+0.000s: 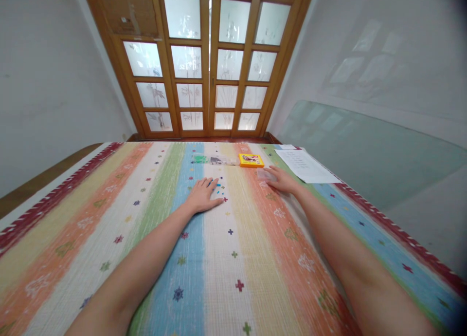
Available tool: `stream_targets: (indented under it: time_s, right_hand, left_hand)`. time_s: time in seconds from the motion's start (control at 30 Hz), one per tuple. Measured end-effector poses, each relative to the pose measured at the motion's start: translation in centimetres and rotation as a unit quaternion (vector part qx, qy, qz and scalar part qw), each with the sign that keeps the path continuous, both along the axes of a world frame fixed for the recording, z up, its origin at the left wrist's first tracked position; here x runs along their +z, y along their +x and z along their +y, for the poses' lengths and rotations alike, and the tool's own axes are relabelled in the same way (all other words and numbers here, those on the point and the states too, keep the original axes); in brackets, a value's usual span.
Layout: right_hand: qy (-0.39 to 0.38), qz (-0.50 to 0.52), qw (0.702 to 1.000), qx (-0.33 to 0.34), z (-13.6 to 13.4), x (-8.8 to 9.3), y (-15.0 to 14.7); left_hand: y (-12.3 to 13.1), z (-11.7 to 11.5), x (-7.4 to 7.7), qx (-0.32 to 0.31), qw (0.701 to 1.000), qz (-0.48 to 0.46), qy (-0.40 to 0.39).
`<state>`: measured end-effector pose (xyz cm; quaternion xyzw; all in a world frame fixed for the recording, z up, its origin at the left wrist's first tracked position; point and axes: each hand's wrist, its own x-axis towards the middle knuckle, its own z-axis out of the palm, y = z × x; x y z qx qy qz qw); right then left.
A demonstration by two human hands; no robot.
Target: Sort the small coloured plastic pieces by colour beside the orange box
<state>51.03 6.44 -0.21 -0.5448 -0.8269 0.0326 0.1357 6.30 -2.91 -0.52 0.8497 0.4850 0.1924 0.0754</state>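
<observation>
My left hand lies palm down on the striped tablecloth, fingers spread. Small blue pieces lie by its fingertips; their kind is too small to tell. Further right, my right hand has its fingers and thumb at the edge of a small see-through plastic piece, apparently pinching it. Just beyond that hand sits a flat yellow box with a printed picture on top. To the box's left stretches a clear plastic bag with green and dark parts showing.
A printed white sheet lies at the right, with another white paper behind it at the far edge. A glass pane leans along the right wall. Wooden doors with glass panels stand beyond the table.
</observation>
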Motion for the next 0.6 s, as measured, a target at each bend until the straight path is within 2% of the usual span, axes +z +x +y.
stream_targets:
  time_s: [0.13,0.27,0.43,0.6]
  right_hand:
    - [0.008,0.002,0.999,-0.041,0.9,1.2,0.6]
    - [0.026,0.001,0.999,-0.047,3.6,2.4,-3.0]
    - [0.017,-0.049,0.997,-0.062,7.2,3.3,-8.1]
    - [-0.026,-0.079,0.996,-0.044,9.1,4.1,-9.6]
  left_hand:
    - [1.3,-0.1,0.1,-0.019,1.000,0.010,0.010]
    - [1.7,0.3,-0.2,-0.039,0.999,-0.003,0.022]
    - [1.3,0.6,-0.6,-0.075,0.997,-0.001,0.011]
    - [1.2,0.3,0.2,-0.130,0.991,-0.031,0.023]
